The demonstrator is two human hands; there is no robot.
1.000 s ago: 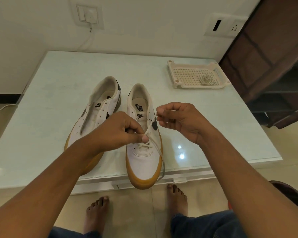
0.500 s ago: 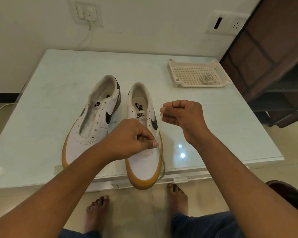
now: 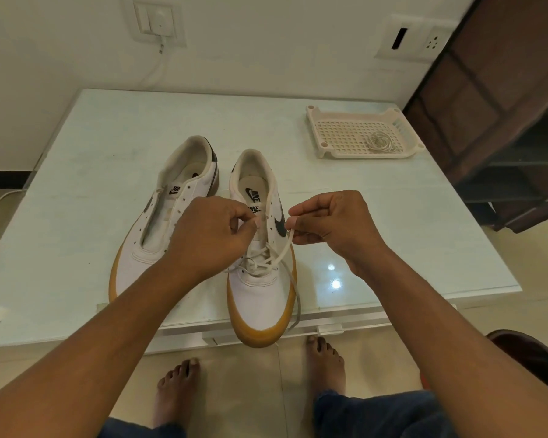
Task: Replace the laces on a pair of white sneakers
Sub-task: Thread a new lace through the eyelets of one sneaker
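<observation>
Where a sneaker overhangs the glossy table, beige floor tiles show.

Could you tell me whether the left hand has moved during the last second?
Yes. The left hand has moved up the partly laced sneaker, from its lowest lace crossings toward the tongue label, away from the toe.

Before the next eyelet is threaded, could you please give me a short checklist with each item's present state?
1. Right hand pinches lace end: ok.
2. Left hand steadies sneaker: cannot tell, fingers hide the grip.
3. Lacing started at toe end: ok.
4. Loose end on table: not ok, it hangs over the edge.
5. Sneaker toe fully on table: not ok, it overhangs.
6. Spare lace in tray: ok.
</observation>
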